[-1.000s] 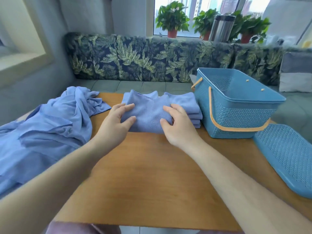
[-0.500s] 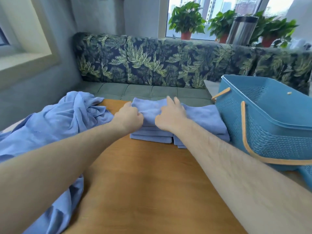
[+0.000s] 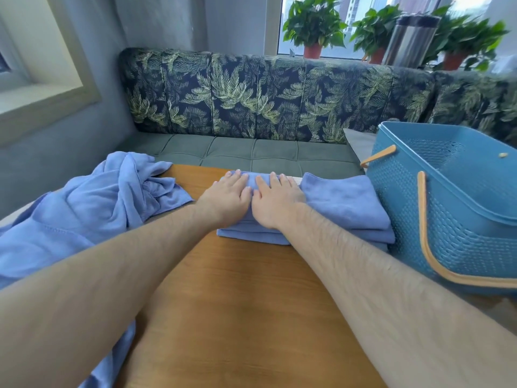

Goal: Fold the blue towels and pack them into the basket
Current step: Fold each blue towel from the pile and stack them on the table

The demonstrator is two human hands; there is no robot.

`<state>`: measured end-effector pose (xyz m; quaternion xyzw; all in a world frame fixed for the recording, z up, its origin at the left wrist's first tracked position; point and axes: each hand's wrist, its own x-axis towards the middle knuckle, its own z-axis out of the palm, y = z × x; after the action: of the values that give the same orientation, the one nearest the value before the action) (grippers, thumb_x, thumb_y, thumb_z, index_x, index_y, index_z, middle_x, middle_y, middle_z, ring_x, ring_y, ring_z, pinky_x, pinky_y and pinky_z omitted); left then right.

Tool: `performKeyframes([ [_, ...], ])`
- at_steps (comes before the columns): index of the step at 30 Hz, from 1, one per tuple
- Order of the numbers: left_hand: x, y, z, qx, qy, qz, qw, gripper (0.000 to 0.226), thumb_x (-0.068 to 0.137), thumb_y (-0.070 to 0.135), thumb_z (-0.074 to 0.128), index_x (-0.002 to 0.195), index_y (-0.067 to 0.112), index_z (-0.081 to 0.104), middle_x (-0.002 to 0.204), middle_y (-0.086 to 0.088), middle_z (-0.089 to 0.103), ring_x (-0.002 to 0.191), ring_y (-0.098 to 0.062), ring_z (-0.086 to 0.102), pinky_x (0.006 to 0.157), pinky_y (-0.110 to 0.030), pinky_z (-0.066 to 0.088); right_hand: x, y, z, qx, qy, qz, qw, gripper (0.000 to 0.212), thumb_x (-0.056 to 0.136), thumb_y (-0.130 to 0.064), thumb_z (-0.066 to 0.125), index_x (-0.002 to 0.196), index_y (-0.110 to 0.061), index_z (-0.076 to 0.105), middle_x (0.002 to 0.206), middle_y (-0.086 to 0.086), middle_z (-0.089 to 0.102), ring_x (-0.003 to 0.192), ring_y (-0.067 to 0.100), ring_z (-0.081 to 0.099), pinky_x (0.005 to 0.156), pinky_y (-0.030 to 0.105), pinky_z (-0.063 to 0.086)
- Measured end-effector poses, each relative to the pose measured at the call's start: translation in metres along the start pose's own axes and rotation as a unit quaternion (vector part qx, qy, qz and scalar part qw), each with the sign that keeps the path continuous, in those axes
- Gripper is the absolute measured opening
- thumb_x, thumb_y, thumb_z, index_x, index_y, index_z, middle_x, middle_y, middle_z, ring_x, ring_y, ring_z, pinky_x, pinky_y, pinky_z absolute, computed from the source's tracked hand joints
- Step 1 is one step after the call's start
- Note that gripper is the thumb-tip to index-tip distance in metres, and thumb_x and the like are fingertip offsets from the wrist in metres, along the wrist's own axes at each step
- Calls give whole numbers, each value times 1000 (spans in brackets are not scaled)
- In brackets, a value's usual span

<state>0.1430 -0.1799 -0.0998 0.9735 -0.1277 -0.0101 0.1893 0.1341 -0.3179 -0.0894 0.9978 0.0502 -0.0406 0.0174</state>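
Observation:
A stack of folded blue towels (image 3: 344, 203) lies at the far side of the wooden table (image 3: 246, 303). My left hand (image 3: 226, 200) and my right hand (image 3: 275, 203) lie flat side by side on the left part of the stack, fingers straight, pressing the top towel down. A heap of unfolded blue towels (image 3: 84, 208) spreads over the table's left side. The blue plastic basket (image 3: 447, 219) with tan handles stands at the right, close against the stack, and looks empty inside.
Behind the table runs a bench with a green seat (image 3: 251, 149) and a leaf-patterned backrest (image 3: 251, 93). Potted plants (image 3: 313, 23) and a metal canister (image 3: 408, 40) stand on the window sill. The near half of the table is bare wood.
Both hands went from gripping the folded towel's near edge to lying flat on top of it, fingers stretched out. The view shifted left, so the basket sits farther right.

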Motion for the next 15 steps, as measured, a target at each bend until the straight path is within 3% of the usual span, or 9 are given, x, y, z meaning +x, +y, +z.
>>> performKeyframes([
  [5,-12,4,-21,23,-72,-3,997,53,110,32,19,159,14,16,168,-10,2,155,-26,-2,123,-49,3,-7,4,-16,-13,-44,-7,999,59,106,-43,8,162,-25,3,170,10,-1,156,29,1,126,46,-2],
  [9,-46,4,-44,-27,-24,18,999,53,109,32,23,160,21,16,168,0,7,155,-16,1,125,-40,1,-36,-6,-35,-12,60,-49,997,55,108,-37,15,162,-24,12,169,11,11,156,27,5,126,43,-3],
  [13,-86,-25,-63,-62,-10,25,998,52,104,34,23,152,17,34,160,-8,33,151,-28,23,121,-50,19,-69,-52,-45,29,146,-143,978,50,109,-32,25,157,-18,30,163,5,31,155,26,10,126,40,0],
  [15,-107,-41,-73,-73,37,19,996,35,104,26,33,129,10,51,130,-8,55,130,-26,46,114,-42,29,-80,-80,-48,64,153,-177,970,48,108,-29,29,154,-17,35,160,3,38,155,25,15,126,39,2],
])
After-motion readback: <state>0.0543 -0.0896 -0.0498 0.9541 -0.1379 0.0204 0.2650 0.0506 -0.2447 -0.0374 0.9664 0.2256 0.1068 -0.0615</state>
